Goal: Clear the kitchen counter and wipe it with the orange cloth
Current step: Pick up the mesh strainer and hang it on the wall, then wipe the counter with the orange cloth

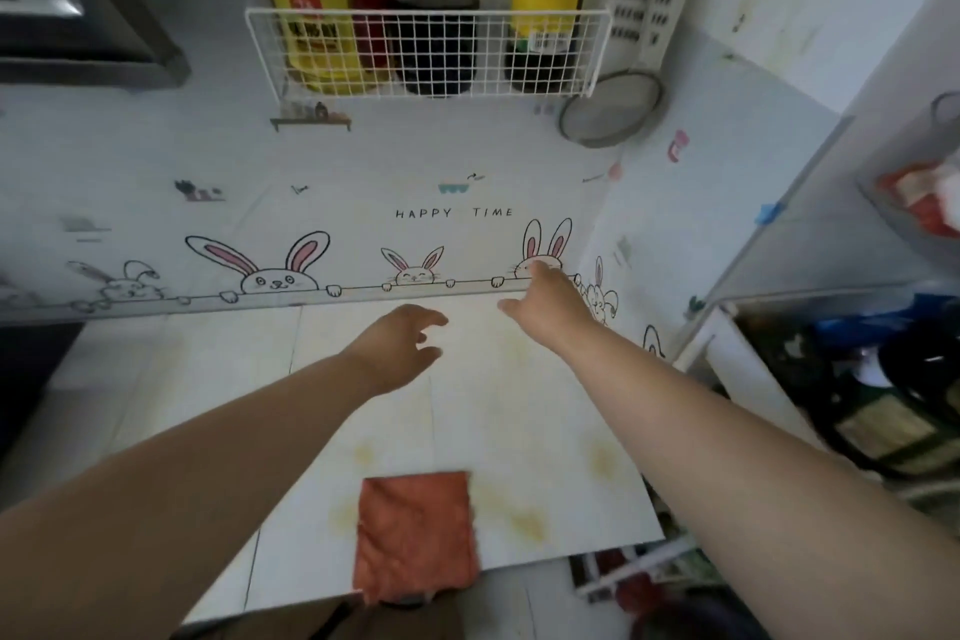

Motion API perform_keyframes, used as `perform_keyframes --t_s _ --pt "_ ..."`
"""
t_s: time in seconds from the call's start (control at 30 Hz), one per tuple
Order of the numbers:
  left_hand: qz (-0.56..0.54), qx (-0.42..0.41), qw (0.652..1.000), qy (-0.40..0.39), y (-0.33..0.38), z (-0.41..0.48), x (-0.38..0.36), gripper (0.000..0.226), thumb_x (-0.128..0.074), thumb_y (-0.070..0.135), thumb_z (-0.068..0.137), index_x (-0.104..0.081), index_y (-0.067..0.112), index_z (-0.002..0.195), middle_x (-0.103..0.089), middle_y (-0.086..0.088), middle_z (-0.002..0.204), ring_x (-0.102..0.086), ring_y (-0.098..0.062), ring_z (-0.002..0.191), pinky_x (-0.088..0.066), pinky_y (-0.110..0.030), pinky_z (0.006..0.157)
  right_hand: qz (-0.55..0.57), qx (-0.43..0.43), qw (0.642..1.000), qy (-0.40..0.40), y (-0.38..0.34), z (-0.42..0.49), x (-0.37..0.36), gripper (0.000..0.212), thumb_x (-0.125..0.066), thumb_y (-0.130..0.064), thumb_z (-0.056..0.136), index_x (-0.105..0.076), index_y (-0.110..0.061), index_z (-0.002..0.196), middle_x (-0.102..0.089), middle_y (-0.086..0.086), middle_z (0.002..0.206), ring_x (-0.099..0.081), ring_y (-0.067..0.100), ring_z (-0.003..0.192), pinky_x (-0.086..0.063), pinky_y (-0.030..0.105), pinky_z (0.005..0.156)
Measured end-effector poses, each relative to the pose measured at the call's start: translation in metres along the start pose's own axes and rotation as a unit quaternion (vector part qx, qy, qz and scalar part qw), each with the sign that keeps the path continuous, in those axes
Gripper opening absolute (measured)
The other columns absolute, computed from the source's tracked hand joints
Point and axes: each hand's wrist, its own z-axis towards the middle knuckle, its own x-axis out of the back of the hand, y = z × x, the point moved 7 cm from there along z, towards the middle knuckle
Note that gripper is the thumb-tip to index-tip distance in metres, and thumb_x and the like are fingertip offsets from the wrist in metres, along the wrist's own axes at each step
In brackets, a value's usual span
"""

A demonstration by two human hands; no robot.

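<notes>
The white tiled kitchen counter (218, 379) stretches from the rabbit-patterned wall to the near edge, with faint yellow stains on it. The orange cloth (415, 533) lies folded flat at the counter's front edge, slightly overhanging it. My left hand (400, 343) hovers over the middle of the counter with fingers apart and nothing in it. My right hand (545, 299) reaches to the back right, near the wall, fingers spread and empty. Both hands are far from the cloth.
A white wire rack (426, 52) on the wall above holds bottles of sauce and oil. A round strainer (613, 107) hangs to its right. A shelf unit (831, 379) with stored items stands at the right. A dark stove (31, 359) borders the left.
</notes>
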Motion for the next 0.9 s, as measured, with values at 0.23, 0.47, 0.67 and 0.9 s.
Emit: perform_keyframes --t_s 0.23,0.47,0.67,0.9 --pt "0.045 0.069 0.992 -0.100 -0.072 -0.031 -0.060 0.035 -0.059 0.016 0.088 -0.058 0.019 0.123 -0.060 -0.002 0.121 -0.059 -0.016 0.101 -0.040 -0.020 0.086 -0.047 0.040 0.982 -0.181 0.024 -0.033 -0.114 0.046 -0.068 -0.027 0.087 -0.055 -0.007 0.126 -0.057 0.012 0.131 -0.052 0.026 0.120 -0.042 0.029 0.097" --pt "0.102 0.126 0.973 -0.163 -0.130 -0.057 -0.119 0.043 -0.059 0.025 0.084 -0.050 0.026 0.127 -0.053 0.000 0.126 -0.052 -0.018 0.115 -0.047 -0.033 0.096 -0.148 0.090 0.954 -0.247 0.043 -0.068 -0.208 0.050 -0.062 -0.024 0.088 -0.047 -0.013 0.134 -0.052 0.011 0.135 -0.049 0.029 0.122 -0.042 0.035 0.099" --pt "0.146 0.131 0.965 -0.175 -0.148 -0.067 -0.146 0.033 -0.052 0.025 0.081 -0.056 0.022 0.114 -0.053 -0.004 0.112 -0.055 -0.026 0.106 -0.049 -0.038 0.087 -0.234 0.138 0.941 -0.203 0.049 -0.092 -0.241 0.036 -0.056 -0.021 0.088 -0.052 -0.010 0.122 -0.051 0.013 0.119 -0.047 0.032 0.110 -0.040 0.039 0.088" --pt "0.152 0.090 0.972 -0.153 -0.131 -0.052 -0.139 0.003 -0.058 0.026 0.079 -0.058 0.024 0.079 -0.054 0.002 0.091 -0.055 -0.019 0.088 -0.044 -0.028 0.077 -0.008 0.079 0.974 -0.214 0.057 -0.090 -0.231 0.021 -0.057 -0.005 0.076 -0.046 -0.022 0.069 -0.051 0.000 0.085 -0.050 0.021 0.084 -0.036 0.026 0.066"
